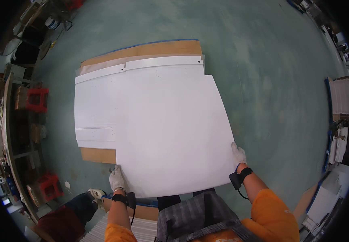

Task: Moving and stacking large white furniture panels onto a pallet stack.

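Note:
A large flat white panel (170, 129) spans the space in front of me, held between both hands. My left hand (117, 178), in a pale work glove, grips its left edge near the close corner. On the opposite edge my right hand (238, 153), gloved the same way, is closed around the side; the fingers underneath are hidden. Beyond and partly below this panel lie other white panels (94, 103) with narrow ledges and small holes. They rest on brown cardboard (150, 49) with a blue far edge.
Another person's dark trouser leg and shoe (97, 193) are at lower left, near stacked white boards (106, 228). Red stools (37, 100) stand by a long workbench (7, 117) on the left. More stacked panels (341, 97) line the right side. The floor (271, 80) is green.

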Tool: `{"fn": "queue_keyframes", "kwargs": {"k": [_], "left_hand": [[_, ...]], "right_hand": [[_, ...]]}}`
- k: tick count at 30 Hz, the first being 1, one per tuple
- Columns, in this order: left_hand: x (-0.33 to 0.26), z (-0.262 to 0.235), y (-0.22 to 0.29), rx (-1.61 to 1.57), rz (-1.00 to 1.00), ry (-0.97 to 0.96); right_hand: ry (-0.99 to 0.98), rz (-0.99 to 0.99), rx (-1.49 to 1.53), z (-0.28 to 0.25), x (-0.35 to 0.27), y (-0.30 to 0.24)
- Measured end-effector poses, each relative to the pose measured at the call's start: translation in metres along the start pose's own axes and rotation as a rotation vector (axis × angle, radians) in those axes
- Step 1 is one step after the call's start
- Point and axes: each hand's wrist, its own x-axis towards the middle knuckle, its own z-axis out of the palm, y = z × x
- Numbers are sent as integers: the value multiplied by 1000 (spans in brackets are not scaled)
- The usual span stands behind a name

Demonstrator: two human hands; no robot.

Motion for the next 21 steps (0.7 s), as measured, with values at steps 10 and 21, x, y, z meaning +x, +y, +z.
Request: {"fn": "queue_keyframes", "kwargs": {"k": [10, 21], "left_hand": [[153, 95, 24, -287, 85, -43], [199, 142, 41, -259, 14, -51]], "right_hand": [[63, -68, 229, 111, 62, -34], [210, -82, 98, 152, 96, -48]]}}
